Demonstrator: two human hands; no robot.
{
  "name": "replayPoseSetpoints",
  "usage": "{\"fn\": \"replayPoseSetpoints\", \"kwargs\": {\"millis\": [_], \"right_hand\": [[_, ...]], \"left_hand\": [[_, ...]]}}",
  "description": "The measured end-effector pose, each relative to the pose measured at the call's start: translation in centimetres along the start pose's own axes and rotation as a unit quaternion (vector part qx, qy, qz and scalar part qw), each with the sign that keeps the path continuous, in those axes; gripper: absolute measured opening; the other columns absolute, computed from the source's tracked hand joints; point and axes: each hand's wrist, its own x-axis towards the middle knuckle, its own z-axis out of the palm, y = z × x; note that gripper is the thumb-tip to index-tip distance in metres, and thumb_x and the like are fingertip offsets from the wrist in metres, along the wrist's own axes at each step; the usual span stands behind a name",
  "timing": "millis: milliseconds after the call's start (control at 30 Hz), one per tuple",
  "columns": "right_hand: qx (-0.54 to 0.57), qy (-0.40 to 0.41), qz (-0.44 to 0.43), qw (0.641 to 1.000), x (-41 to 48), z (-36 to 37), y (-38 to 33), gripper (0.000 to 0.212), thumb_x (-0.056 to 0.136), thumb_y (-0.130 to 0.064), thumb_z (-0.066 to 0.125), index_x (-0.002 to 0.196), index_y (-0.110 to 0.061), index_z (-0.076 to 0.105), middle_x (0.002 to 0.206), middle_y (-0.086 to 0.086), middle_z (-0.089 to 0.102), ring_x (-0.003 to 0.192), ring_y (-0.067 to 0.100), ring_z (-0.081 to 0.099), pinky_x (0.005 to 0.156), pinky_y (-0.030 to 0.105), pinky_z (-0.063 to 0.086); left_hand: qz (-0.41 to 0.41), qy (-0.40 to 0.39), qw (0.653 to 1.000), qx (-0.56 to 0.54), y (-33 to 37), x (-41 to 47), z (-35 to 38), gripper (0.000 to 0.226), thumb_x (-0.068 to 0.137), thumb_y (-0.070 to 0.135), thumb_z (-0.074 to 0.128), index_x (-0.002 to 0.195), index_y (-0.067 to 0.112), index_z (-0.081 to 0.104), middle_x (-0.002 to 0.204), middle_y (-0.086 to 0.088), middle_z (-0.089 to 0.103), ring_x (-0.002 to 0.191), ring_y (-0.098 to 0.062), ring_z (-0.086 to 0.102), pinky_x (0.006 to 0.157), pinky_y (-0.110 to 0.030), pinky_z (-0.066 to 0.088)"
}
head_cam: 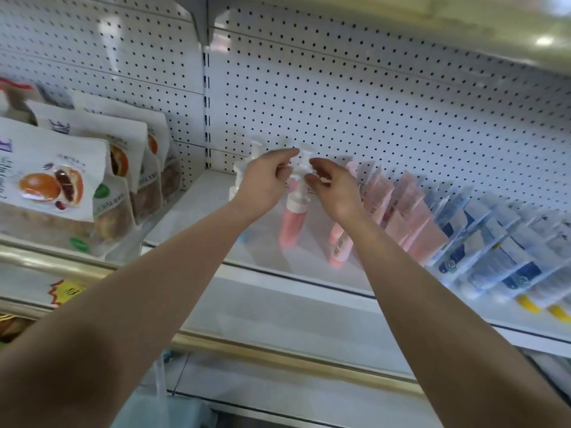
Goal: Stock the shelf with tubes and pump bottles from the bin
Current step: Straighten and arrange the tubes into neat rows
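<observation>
One pink pump bottle stands upright on the white shelf, near the middle. Both hands are on its white pump head. The left hand pinches it from the left, and the right hand curls its fingers round it from the right. Two more pump tops show just left of and beyond the left hand.

To the right stands a slanting row of pink tubes, too blurred to count. Farther right are blue-and-white tubes, two with yellow caps showing. At far left stand at least three bread bags. A pegboard backs the shelf.
</observation>
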Motion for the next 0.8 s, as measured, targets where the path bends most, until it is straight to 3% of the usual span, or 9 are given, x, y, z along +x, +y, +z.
{"fn": "replayPoseSetpoints", "kwargs": {"millis": [100, 167, 233, 367, 633, 800], "right_hand": [[-0.018, 0.035, -0.04, 0.998, 0.0, 0.5, -1.8, 0.033, 0.094, -0.016, 0.059, 0.128, -0.016, 0.062, 0.13, 0.0, 0.063, 0.116, 0.016, 0.059, 0.101, 0.033, 0.047], [-0.03, 0.033, -0.069, 0.997, 0.0, 1.2, -3.4, 0.032, 0.094, -0.013, 0.057, 0.125, -0.016, 0.065, 0.128, 0.0, 0.064, 0.112, 0.015, 0.061, 0.099, 0.032, 0.047], [-0.047, 0.008, -0.072, 0.996, 0.0, 2.2, -5.0, 0.031, 0.095, -0.011, 0.056, 0.124, -0.017, 0.066, 0.126, 0.002, 0.064, 0.11, 0.015, 0.061, 0.095, 0.022, 0.044], [-0.063, -0.063, -0.057, 0.994, 0.1, 4.7, -6.7, 0.034, 0.097, -0.008, 0.05, 0.128, -0.018, 0.063, 0.129, 0.005, 0.062, 0.116, 0.019, 0.059, 0.095, 0.02, 0.039], [-0.103, -0.116, -0.058, 0.986, 0.6, 6.7, -7.5, 0.038, 0.101, -0.008, 0.041, 0.132, -0.017, 0.061, 0.133, 0.006, 0.061, 0.12, 0.023, 0.055, 0.089, 0.018, 0.036], [-0.095, -0.102, -0.056, 0.989, 0.9, 7.1, -7.7, 0.029, 0.096, -0.012, 0.054, 0.122, -0.017, 0.066, 0.119, 0.008, 0.064, 0.105, 0.023, 0.06, 0.09, 0.026, 0.042]], "left_hand": [[0.056, 0.029, 0.998, -0.008, 0.1, 0.1, -3.1, 0.038, 0.089, -0.001, 0.056, 0.122, 0.014, 0.065, 0.122, -0.004, 0.063, 0.103, -0.014, 0.061, 0.094, -0.019, 0.046], [0.041, 0.045, 0.998, 0.016, -0.5, 0.2, -5.2, 0.036, 0.089, 0.001, 0.058, 0.119, 0.017, 0.067, 0.12, -0.001, 0.063, 0.105, -0.012, 0.06, 0.094, -0.022, 0.047], [0.015, 0.055, 0.997, 0.05, -1.4, 0.2, -6.8, 0.034, 0.088, 0.004, 0.06, 0.118, 0.017, 0.068, 0.119, -0.002, 0.063, 0.103, -0.011, 0.059, 0.092, -0.022, 0.047], [-0.051, 0.026, 0.995, 0.083, -3.2, -0.5, -8.2, 0.035, 0.087, 0.016, 0.067, 0.122, 0.016, 0.065, 0.121, -0.005, 0.063, 0.107, -0.019, 0.06, 0.095, -0.026, 0.045], [-0.117, 0.011, 0.993, -0.01, -4.4, -1.1, -7.9, 0.041, 0.084, 0.029, 0.072, 0.122, 0.017, 0.064, 0.112, 0.004, 0.066, 0.098, -0.01, 0.062, 0.087, -0.016, 0.043], [-0.113, 0.005, 0.993, -0.028, -5.2, -0.9, -7.8, 0.042, 0.079, 0.025, 0.076, 0.119, 0.017, 0.066, 0.11, 0.001, 0.069, 0.1, -0.012, 0.066, 0.096, -0.028, 0.049]]}}
